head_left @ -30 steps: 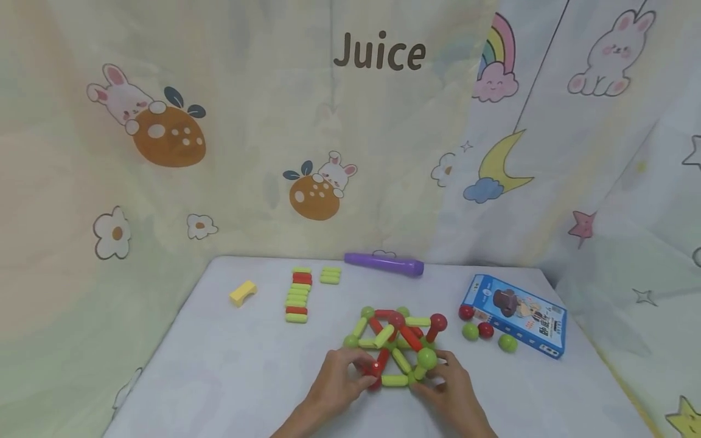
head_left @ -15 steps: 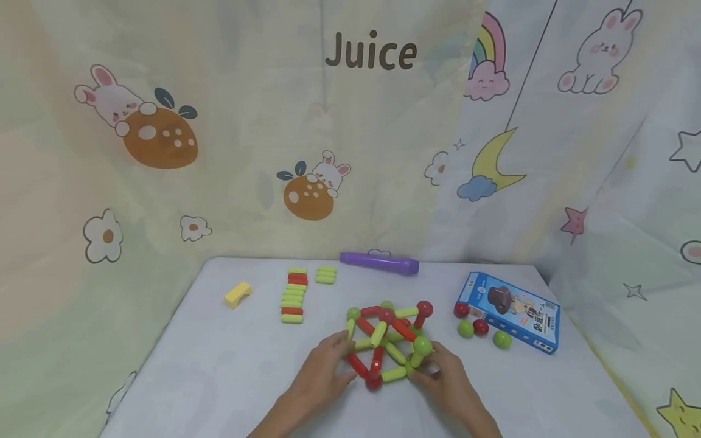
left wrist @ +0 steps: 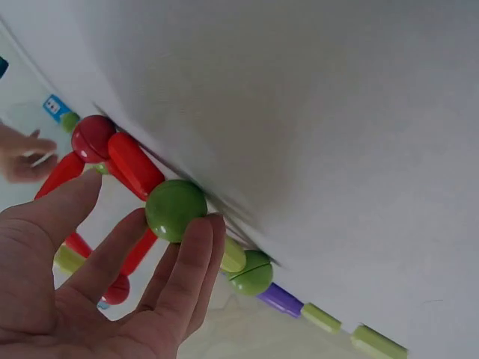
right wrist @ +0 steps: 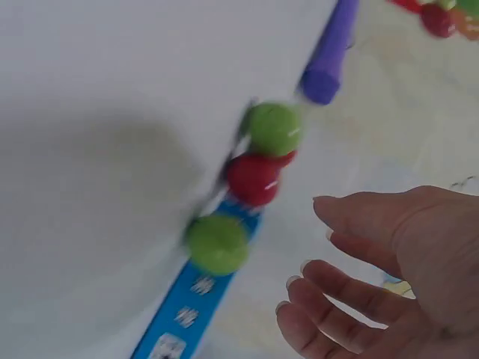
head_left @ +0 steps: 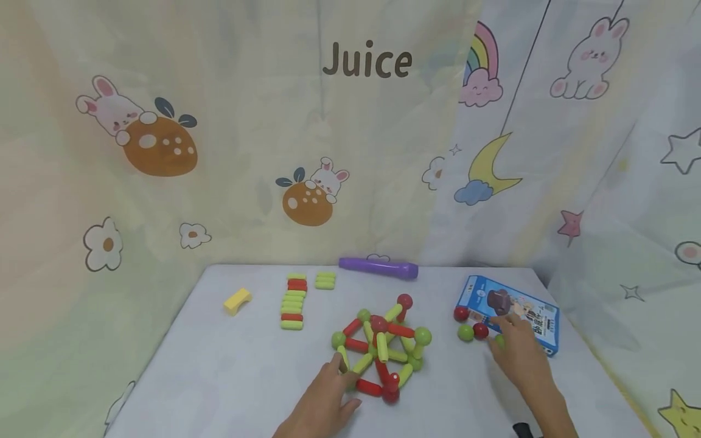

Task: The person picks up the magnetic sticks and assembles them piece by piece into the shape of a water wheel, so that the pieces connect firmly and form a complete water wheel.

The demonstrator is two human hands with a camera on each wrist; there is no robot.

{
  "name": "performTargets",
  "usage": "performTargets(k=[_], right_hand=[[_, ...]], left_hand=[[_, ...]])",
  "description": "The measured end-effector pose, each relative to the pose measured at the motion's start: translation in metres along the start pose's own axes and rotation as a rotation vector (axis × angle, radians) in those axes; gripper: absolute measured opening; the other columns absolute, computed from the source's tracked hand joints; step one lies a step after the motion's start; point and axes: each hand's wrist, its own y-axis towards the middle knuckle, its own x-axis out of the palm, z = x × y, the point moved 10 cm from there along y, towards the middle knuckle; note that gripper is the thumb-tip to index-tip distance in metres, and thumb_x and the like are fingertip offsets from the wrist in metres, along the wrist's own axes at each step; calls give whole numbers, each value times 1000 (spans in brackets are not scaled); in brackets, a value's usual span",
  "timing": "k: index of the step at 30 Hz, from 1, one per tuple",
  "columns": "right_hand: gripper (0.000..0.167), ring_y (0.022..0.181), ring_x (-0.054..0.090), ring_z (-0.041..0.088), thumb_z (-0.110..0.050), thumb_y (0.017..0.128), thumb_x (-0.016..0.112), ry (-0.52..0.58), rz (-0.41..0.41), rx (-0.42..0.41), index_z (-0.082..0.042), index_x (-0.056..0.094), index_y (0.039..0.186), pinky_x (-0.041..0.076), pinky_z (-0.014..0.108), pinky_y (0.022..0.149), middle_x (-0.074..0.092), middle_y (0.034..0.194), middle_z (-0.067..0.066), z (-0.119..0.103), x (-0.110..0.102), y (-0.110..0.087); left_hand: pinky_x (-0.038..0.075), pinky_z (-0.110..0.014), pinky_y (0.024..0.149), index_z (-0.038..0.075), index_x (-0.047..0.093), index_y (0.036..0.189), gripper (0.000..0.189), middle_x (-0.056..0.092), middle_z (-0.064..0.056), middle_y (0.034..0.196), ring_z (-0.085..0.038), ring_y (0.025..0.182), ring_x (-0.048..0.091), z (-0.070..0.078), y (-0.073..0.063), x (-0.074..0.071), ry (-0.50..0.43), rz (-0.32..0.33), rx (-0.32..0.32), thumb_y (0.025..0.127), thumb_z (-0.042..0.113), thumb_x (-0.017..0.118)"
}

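A construction of red and light-green rods joined by balls, topped by a red ball [head_left: 379, 323], stands mid-table in the head view. My left hand [head_left: 323, 398] is at its near left corner. In the left wrist view, those extended fingers touch a green ball [left wrist: 176, 209] low on the construction, with the thumb apart from it. My right hand [head_left: 520, 353] is off the construction, above the loose balls beside the box. A red ball [head_left: 481, 331] lies just left of it, and it partly hides a green one [head_left: 499, 341]. In the right wrist view its loosely bent fingers hold nothing.
A blue box [head_left: 539, 298] lies at the right, with another green ball [head_left: 465, 332] and red ball [head_left: 461, 313] near its left end. Behind are a purple stick [head_left: 378, 267] and a row of loose rods [head_left: 292, 304]. A yellow arch block [head_left: 237, 301] lies at left.
The construction has turned on the table, its front red ball shifting right. My right hand has let go of it and moved right to the loose balls. The left hand stays at its left side.
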Motion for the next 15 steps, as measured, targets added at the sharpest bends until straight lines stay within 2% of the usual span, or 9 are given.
performTargets(k=[2, 4, 9, 15], right_hand=[[44, 126, 51, 61, -6, 92, 81, -72, -26, 15, 9, 67, 131, 50, 73, 97, 57, 134, 39, 17, -1, 2], [42, 122, 54, 60, -7, 92, 81, -92, -76, 29, 9, 69, 129, 51, 72, 96, 60, 129, 38, 29, 5, 4], [33, 114, 61, 55, -3, 91, 83, -84, -169, 71, 9, 73, 120, 52, 68, 97, 67, 116, 31, 48, 21, 6], [33, 113, 62, 56, -2, 89, 84, -78, -180, 88, 11, 71, 117, 52, 68, 97, 67, 113, 33, 59, 25, 6]], left_hand=[[55, -29, 79, 16, 78, 132, 46, 53, 2, 108, -15, 94, 51, -1, -1, 4, -11, -42, -37, 90, 31, 90], [55, -30, 79, 17, 78, 132, 46, 54, 2, 108, -15, 94, 51, -1, -1, 7, -14, -72, -60, 90, 32, 90], [54, -27, 76, 16, 79, 129, 43, 54, 5, 105, -12, 88, 50, 4, 0, 8, 16, -84, -29, 90, 32, 90], [53, -27, 76, 17, 80, 128, 43, 53, 5, 104, -11, 88, 50, 7, 1, 7, 26, -89, -19, 90, 33, 90]])
